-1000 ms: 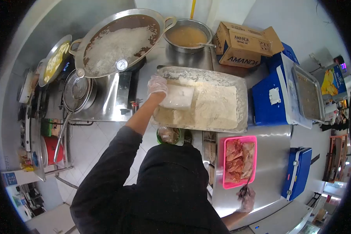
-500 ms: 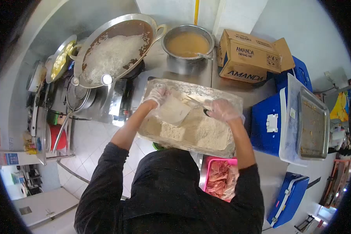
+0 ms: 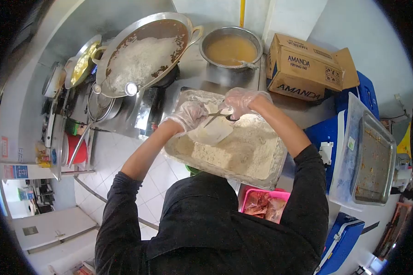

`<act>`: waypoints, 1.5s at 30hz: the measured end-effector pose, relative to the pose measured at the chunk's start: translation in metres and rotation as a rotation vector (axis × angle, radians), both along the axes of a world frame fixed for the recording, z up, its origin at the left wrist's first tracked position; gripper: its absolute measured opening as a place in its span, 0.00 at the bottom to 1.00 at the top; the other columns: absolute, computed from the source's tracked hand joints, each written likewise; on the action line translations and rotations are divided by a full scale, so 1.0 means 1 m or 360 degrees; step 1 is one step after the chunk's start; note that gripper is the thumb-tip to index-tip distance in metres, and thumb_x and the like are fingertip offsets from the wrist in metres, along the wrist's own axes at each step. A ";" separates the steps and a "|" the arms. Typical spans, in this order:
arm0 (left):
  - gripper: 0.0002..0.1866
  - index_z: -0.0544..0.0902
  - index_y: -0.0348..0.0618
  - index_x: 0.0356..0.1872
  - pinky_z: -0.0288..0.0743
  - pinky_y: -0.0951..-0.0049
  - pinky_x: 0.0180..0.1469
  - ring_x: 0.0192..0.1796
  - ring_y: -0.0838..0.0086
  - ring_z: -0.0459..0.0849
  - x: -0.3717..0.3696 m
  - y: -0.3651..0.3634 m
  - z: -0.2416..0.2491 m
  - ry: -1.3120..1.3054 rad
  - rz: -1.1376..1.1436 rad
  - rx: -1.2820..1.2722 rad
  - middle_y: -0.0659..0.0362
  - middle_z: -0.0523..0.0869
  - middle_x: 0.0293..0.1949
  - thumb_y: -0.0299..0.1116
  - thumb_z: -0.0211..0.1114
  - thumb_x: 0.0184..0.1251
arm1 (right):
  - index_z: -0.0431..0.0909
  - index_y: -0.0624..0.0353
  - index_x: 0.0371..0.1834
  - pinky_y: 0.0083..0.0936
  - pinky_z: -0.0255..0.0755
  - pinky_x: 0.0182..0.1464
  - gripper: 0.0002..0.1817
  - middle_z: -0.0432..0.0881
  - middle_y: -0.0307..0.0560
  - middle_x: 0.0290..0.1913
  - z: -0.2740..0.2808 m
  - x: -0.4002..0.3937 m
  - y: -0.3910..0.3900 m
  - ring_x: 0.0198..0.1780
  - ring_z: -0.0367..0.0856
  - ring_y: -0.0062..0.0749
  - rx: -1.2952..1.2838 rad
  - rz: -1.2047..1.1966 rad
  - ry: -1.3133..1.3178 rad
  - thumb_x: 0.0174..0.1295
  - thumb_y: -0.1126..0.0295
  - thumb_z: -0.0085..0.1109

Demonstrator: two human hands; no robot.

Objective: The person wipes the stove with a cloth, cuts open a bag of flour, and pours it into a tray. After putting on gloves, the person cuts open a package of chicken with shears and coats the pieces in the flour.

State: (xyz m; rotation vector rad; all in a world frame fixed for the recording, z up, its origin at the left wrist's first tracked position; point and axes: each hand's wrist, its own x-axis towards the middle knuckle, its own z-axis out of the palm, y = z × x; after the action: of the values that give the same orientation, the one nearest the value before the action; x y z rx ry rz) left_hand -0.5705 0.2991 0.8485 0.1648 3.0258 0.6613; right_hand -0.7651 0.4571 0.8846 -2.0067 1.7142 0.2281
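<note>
My left hand (image 3: 191,115), in a clear plastic glove, is closed on the upper edge of a whitish, flat plastic packet (image 3: 214,133). The packet hangs over a metal tray (image 3: 275,160) holding pale flour (image 3: 236,156). In my gloved right hand (image 3: 243,101) is a pair of scissors (image 3: 214,118), its dark handle at my fingers. The blades point left, close to the packet's top edge and the left fingers. Both hands are above the tray's far half.
Behind left, a big wok (image 3: 188,36) holds foaming brown oil. A steel pot (image 3: 260,48) of tan liquid stands beyond the tray, beside a cardboard box (image 3: 303,66). Raw meat (image 3: 266,206) sits in a pink container near my right arm. Blue coolers (image 3: 323,137) stand right.
My right hand has moved left and away from me with the scissors, bringing the blades up beside the left hand and packet. The whole view has shifted slightly.
</note>
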 end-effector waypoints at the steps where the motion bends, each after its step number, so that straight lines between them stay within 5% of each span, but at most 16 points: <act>1: 0.04 0.85 0.43 0.33 0.75 0.61 0.44 0.40 0.55 0.83 0.000 0.002 0.003 0.0025 -0.0024 -0.0025 0.52 0.83 0.34 0.29 0.64 0.59 | 0.78 0.43 0.62 0.39 0.75 0.52 0.30 0.84 0.55 0.43 -0.018 -0.003 -0.002 0.48 0.81 0.51 -0.0128 0.0002 -0.0079 0.50 0.62 0.68; 4: 0.03 0.84 0.43 0.33 0.75 0.61 0.44 0.40 0.55 0.83 0.002 0.006 0.005 0.0030 -0.0028 -0.0056 0.52 0.83 0.34 0.29 0.64 0.59 | 0.85 0.52 0.47 0.38 0.76 0.48 0.26 0.86 0.53 0.40 -0.046 -0.006 -0.009 0.44 0.83 0.47 -0.0083 -0.0277 -0.0226 0.42 0.58 0.77; 17: 0.05 0.84 0.43 0.32 0.76 0.59 0.45 0.41 0.53 0.83 0.009 0.000 -0.015 0.0290 0.0084 0.0010 0.49 0.84 0.35 0.31 0.62 0.60 | 0.86 0.50 0.43 0.41 0.76 0.46 0.18 0.85 0.53 0.38 -0.001 0.017 0.048 0.42 0.83 0.47 -0.0180 -0.0502 -0.0126 0.48 0.60 0.70; 21: 0.06 0.85 0.44 0.32 0.76 0.59 0.43 0.38 0.54 0.84 0.012 -0.009 -0.026 0.0303 0.0354 -0.0018 0.48 0.85 0.32 0.32 0.60 0.61 | 0.85 0.46 0.45 0.42 0.75 0.49 0.15 0.84 0.53 0.41 0.040 0.060 0.155 0.47 0.82 0.47 -0.0446 -0.1159 0.0267 0.52 0.60 0.64; 26: 0.08 0.84 0.43 0.33 0.76 0.60 0.42 0.37 0.55 0.85 0.008 -0.010 -0.041 0.0301 0.0484 -0.0022 0.48 0.86 0.33 0.33 0.58 0.63 | 0.81 0.46 0.54 0.39 0.75 0.41 0.22 0.83 0.56 0.32 0.047 0.172 0.293 0.35 0.83 0.50 -0.0117 -0.2302 -0.0179 0.54 0.59 0.62; 31: 0.08 0.83 0.43 0.37 0.74 0.65 0.45 0.38 0.57 0.83 0.006 -0.010 -0.054 0.0357 0.0524 0.0168 0.49 0.85 0.35 0.34 0.57 0.67 | 0.81 0.43 0.54 0.40 0.74 0.40 0.20 0.83 0.58 0.33 -0.023 0.290 0.390 0.34 0.83 0.48 -0.0395 -0.3027 -0.0148 0.56 0.61 0.60; 35: 0.08 0.81 0.44 0.40 0.74 0.65 0.44 0.37 0.58 0.82 0.001 -0.016 -0.070 0.0315 0.0595 0.0176 0.50 0.84 0.35 0.35 0.57 0.70 | 0.81 0.50 0.47 0.43 0.74 0.43 0.16 0.82 0.60 0.37 -0.051 0.303 0.422 0.38 0.82 0.55 -0.0088 -0.3428 -0.0107 0.56 0.60 0.58; 38: 0.09 0.81 0.44 0.39 0.75 0.65 0.42 0.34 0.60 0.81 -0.003 -0.011 -0.075 0.0323 0.0666 0.0188 0.49 0.84 0.34 0.36 0.55 0.72 | 0.80 0.53 0.46 0.43 0.75 0.48 0.17 0.84 0.52 0.43 -0.089 0.274 0.444 0.46 0.82 0.51 -0.0227 -0.3394 -0.0113 0.59 0.55 0.58; 42: 0.09 0.81 0.44 0.41 0.74 0.65 0.39 0.33 0.69 0.79 -0.011 -0.057 -0.146 0.0371 0.0629 0.0539 0.55 0.83 0.31 0.35 0.54 0.73 | 0.79 0.54 0.45 0.46 0.74 0.48 0.19 0.82 0.54 0.41 -0.167 0.221 0.465 0.42 0.81 0.54 -0.0176 -0.2732 0.0588 0.59 0.52 0.59; 45: 0.08 0.82 0.43 0.40 0.73 0.68 0.41 0.35 0.73 0.78 -0.001 -0.040 -0.144 0.0494 0.0842 0.0497 0.62 0.83 0.34 0.35 0.57 0.74 | 0.79 0.57 0.43 0.47 0.75 0.49 0.18 0.81 0.57 0.41 -0.227 0.183 0.472 0.43 0.81 0.54 -0.0164 -0.2281 0.0674 0.59 0.55 0.59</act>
State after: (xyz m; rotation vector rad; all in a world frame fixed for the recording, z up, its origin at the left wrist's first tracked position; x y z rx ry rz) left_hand -0.5714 0.2588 0.7044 -0.6025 3.2463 1.2488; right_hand -0.5820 0.9295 0.6574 -0.3730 2.9622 0.0431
